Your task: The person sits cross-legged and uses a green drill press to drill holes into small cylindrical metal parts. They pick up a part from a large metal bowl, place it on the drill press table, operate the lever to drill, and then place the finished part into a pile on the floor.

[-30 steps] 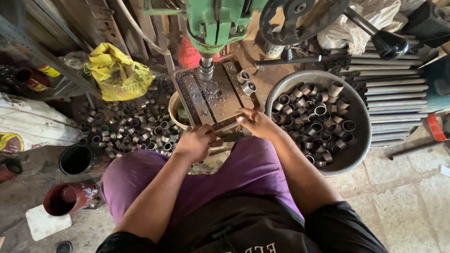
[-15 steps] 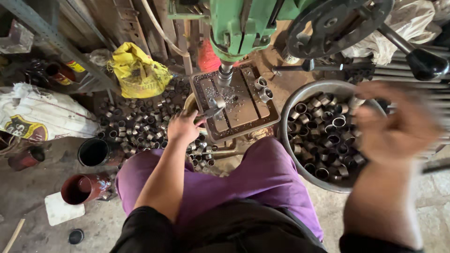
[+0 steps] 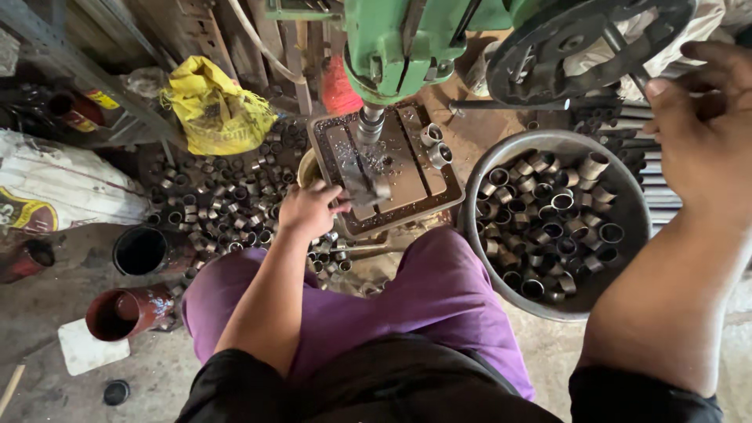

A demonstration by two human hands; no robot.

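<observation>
Left hand (image 3: 307, 210) had fingers pinched on a small metal piece (image 3: 366, 190) on the drill table (image 3: 439, 192). Right hand (image 3: 705, 129) was raised, fingers spread, by the black wheel (image 3: 580, 47). Crumpled yellow bag (image 3: 213, 110) sat back left, white sack (image 3: 63, 188) far left.

The left hand (image 3: 307, 210) rests at the edge of the rusty rectangular metal drill table (image 3: 439, 197), its fingers (image 3: 338, 208) touching a small grey metal piece (image 3: 366, 188) just below the steel drill spindle (image 3: 370, 124) of the green drill press (image 3: 407, 39). The right hand (image 3: 705, 129) is raised, its fingers (image 3: 689, 74) near the black spoked feed wheel (image 3: 580, 43). Between the two hands stands a round grey metal basin (image 3: 627, 235) full of short metal ring bushings (image 3: 548, 219); more loose rings (image 3: 219, 207) lie on the floor left of the left fingers.
</observation>
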